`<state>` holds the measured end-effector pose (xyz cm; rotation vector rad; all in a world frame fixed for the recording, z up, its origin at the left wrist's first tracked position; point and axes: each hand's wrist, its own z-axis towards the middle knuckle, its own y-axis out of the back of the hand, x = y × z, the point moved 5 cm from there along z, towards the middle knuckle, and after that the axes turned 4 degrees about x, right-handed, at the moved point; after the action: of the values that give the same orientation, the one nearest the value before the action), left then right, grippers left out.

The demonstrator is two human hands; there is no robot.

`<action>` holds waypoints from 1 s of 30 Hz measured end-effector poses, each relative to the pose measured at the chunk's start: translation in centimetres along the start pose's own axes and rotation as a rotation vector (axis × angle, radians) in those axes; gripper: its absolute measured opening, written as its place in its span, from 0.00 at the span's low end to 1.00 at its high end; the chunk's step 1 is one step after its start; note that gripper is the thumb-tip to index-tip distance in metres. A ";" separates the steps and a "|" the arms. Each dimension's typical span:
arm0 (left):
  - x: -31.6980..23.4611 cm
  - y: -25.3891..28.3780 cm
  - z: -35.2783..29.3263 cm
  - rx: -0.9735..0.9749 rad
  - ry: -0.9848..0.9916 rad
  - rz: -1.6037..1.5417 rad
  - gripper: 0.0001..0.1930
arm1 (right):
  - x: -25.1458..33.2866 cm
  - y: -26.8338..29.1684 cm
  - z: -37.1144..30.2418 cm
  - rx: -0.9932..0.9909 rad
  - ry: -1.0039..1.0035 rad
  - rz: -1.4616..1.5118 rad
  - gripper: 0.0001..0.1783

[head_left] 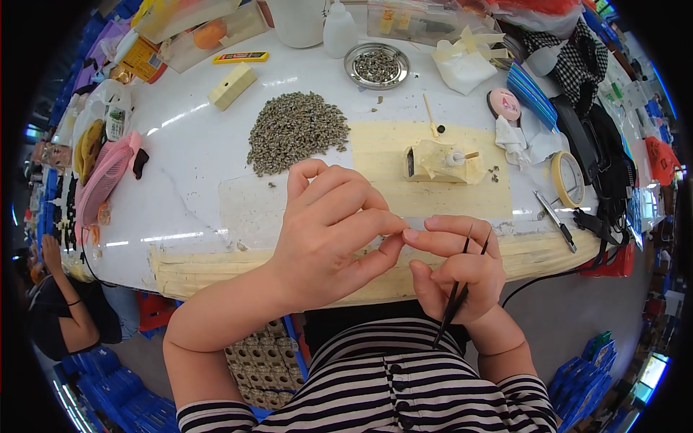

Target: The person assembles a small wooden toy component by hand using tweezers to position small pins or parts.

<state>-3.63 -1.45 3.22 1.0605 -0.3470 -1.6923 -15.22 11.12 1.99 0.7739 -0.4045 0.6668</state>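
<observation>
My left hand (328, 234) is raised over the near edge of the table, thumb and index finger pinched together. Whatever sits in that pinch is too small to make out. Its fingertips meet the index fingertip of my right hand (469, 273). Black tweezers (452, 307) are held in my right hand, passing between its fingers with the points upward. Beyond my left hand lies a heap of small grey-brown metallic pieces (296, 132). More of these pieces fill a round metal dish (353, 79) farther back. A tape-wrapped block (433, 164) with a small stick stands beyond my right hand.
Masking tape covers the table's front edge (209, 268). At right are a tape roll (556, 180), a craft knife (554, 219) and a pink round case (504, 105). A cream block (232, 86) and white bottle (339, 30) stand behind. Another person's arm (63, 278) shows far left.
</observation>
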 end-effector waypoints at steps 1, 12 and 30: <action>0.0 0.0 0.0 -0.002 0.002 0.001 0.14 | -0.1 0.0 -0.1 -0.009 -0.004 -0.011 0.18; -0.2 0.5 0.1 -0.060 -0.035 -0.014 0.14 | -0.8 0.3 0.1 -0.058 -0.086 0.068 0.17; -0.4 0.2 -0.1 -0.074 -0.084 0.037 0.16 | -2.4 0.0 -0.5 -0.068 -0.341 0.521 0.15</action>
<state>-3.38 -1.20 3.48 0.9257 -0.3528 -1.7068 -16.89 10.49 0.32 0.7213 -0.9562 1.0027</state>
